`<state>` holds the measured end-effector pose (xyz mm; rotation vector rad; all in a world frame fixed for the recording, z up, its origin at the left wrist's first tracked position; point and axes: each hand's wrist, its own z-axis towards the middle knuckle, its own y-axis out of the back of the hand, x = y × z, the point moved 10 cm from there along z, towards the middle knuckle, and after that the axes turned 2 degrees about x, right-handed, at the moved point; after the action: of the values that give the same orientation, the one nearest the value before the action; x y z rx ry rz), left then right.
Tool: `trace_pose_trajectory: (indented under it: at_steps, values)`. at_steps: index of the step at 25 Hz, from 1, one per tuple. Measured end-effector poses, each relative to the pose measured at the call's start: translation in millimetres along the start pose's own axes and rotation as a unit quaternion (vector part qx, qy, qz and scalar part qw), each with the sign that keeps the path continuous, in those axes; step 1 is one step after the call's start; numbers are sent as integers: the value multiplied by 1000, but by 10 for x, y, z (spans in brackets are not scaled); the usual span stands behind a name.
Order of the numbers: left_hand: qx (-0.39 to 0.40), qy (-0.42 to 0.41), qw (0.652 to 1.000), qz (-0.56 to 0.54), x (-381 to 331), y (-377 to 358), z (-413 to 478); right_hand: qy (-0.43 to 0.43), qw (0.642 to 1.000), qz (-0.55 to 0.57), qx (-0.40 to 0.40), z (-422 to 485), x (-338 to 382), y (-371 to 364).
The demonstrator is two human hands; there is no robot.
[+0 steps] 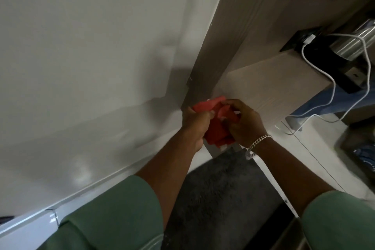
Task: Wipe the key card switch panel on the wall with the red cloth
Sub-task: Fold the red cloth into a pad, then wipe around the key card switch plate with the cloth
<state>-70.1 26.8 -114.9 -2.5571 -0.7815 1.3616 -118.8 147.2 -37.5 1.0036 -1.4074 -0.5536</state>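
The red cloth (216, 126) is bunched between your two hands, low in front of you and away from the wall (91, 36). Your left hand (195, 123) is closed around its upper left part, thumb pressed over the fold, while your right hand (243, 123) curls its fingers into the cloth's right side, so both are clamped on the same wad. A loose end of the cloth hangs below your grip, between your wrists. On your right wrist sits a silver chain bracelet (258, 144). Just beyond your grip is a pale wood shelf (274, 83), and farther right along it a white cable (328, 79) loops over the edge. Below your grip lies a dark grey mat (219, 199). The frame is blurred, and I cannot make out the switch panel with any confidence.
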Motion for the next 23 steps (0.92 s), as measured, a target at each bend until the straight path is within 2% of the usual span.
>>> trace_pose_trajectory:
  at_steps: [2,5,8,11,14,17,19,21,23]
  values:
    - [-12,-33,998,45,-131,172,-123,42,998,-43,-24,-138,194,-33]
    - [-7,-55,991,118,-436,471,-399,164,977,-108,-87,-424,824,-53]
    - [55,-60,996,44,-784,704,-872,268,955,-96,-87,-790,1561,-149]
    - [82,-65,994,-18,-1175,1036,-1433,311,939,-94,-111,-1115,2252,-67]
    - [112,-101,988,-12,-1631,1329,-2116,351,922,-135,-94,-1530,2958,-38]
    - [127,-148,981,6,-2098,1660,-2857,402,905,-116,-81,-1983,3640,-48]
    - [126,-189,974,22,-2356,1956,-3395,458,878,-87,-108,-2322,4132,-15]
    - [108,-252,961,38,-2585,2237,-3937,518,836,-60,-172,-2668,4638,57]
    - [62,-346,931,96,-2852,2508,-4531,562,794,-22,-229,-2986,5132,114]
